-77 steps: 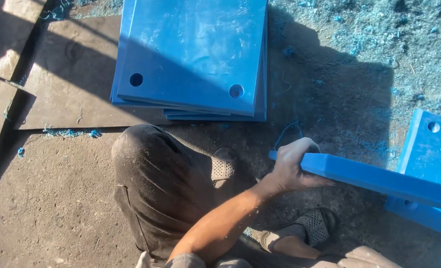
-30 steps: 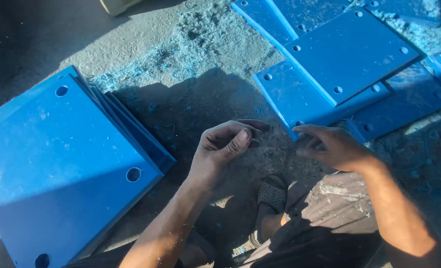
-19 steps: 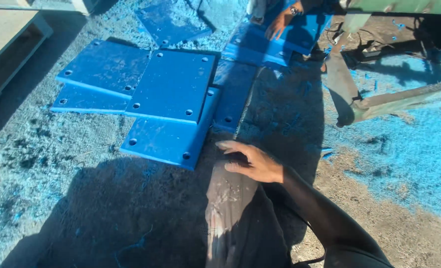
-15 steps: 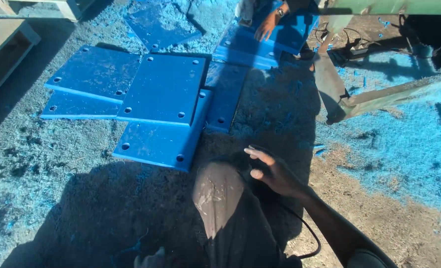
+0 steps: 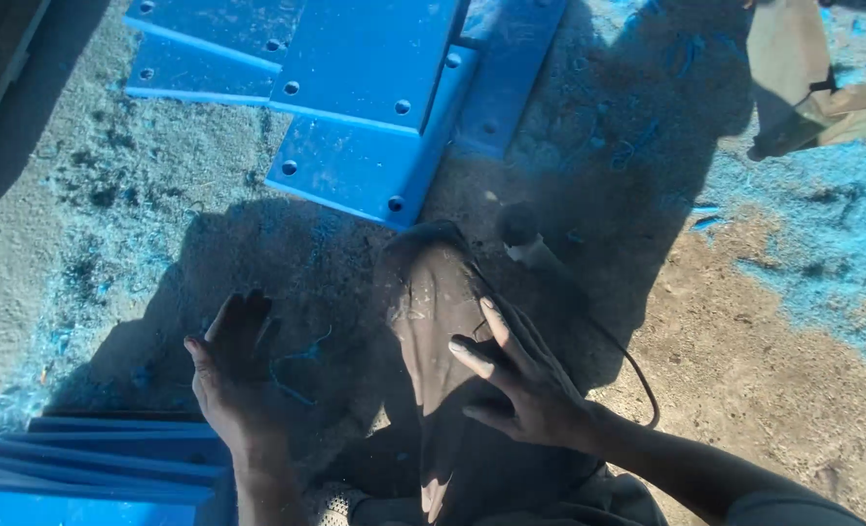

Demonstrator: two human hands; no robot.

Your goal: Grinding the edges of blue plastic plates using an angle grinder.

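Resting both hands open, nothing held, over dusty floor

Stack of blue plates (image 5: 82, 468) lies at the near-left corner of the floor, edges stepped, partly in shade. Left hand (image 5: 230, 375) sits just beside the stack's right end, palm down, fingers spread and fully open; it grips nothing, and whether it touches the floor cannot be told. A thin curl of blue shaving (image 5: 296, 375) lies on the floor just beside its fingers.

Centre: the person's knee (image 5: 438, 321) in dark dusty trousers. Right hand (image 5: 520, 385) is over the knee's right side, fingers splayed, open, empty. A thin dark cord (image 5: 637, 375) loops just right of it.

Far side of the floor, centre-left: flat blue plates with bolt holes (image 5: 365, 88), overlapping one another, in sun. Far-right: blue dust and shavings (image 5: 812, 214) spread over the floor (image 5: 764, 370).
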